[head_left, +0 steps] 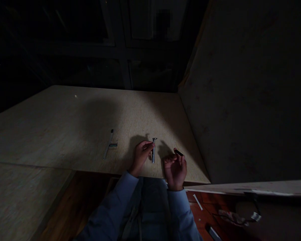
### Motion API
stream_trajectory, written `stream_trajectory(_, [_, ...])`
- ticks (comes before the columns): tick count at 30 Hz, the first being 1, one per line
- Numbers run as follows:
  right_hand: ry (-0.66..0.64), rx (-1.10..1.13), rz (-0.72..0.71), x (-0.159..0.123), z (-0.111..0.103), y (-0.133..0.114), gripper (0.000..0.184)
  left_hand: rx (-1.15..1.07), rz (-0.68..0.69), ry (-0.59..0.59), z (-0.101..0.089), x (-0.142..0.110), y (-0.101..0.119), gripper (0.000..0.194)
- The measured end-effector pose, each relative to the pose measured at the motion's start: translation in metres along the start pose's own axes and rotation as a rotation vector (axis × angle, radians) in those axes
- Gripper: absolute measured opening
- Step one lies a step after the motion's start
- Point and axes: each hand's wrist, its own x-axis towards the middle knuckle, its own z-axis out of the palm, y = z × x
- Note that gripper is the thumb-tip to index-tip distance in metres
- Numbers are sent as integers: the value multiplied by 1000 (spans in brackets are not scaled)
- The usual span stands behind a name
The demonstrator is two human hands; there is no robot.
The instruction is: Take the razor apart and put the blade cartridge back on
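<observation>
My left hand (pixel 141 154) is closed in a pinch on a razor (pixel 153 154), a slim silver and dark handle with a small T-shaped head at its far end. The razor stands out over the pale tabletop, its head pointing away from me. My right hand (pixel 175 169) is turned palm up with the fingers curled. Between its thumb and a fingertip sits a small black bar (pixel 179 152), too dark to name more exactly. To the left lies a thin pale stick with a black tip (pixel 108 145). A short dark piece (pixel 113 145) rests beside it.
The pale tabletop (pixel 72 134) meets a tall panel (pixel 251 100) on the right. A dark window frame (pixel 125 50) rises behind. On the reddish floor lie a white strip (pixel 198 202), a dark flat object (pixel 213 232) and a cable with a white tag (pixel 256 217).
</observation>
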Motion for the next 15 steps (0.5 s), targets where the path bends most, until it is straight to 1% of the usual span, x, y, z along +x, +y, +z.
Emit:
stream_trajectory(3, [2, -17, 7, 2, 0, -2, 31, 46, -2, -19, 8, 8, -4, 40])
stream_trajectory(6, [-4, -62, 5, 2, 0, -2, 31, 115, 26, 13, 10, 11, -10, 34])
stream_trajectory(9, [-2, -83, 2, 2, 1, -1, 32, 233, 96, 52, 4, 12, -12, 20])
stream_trajectory(12, [0, -50, 22, 2, 2, -1, 33, 406, 187, 81, -5, 15, -10, 7])
stream_trajectory(15, [14, -2, 43, 2, 2, 0, 33, 638, 266, 81, -11, 18, -3, 5])
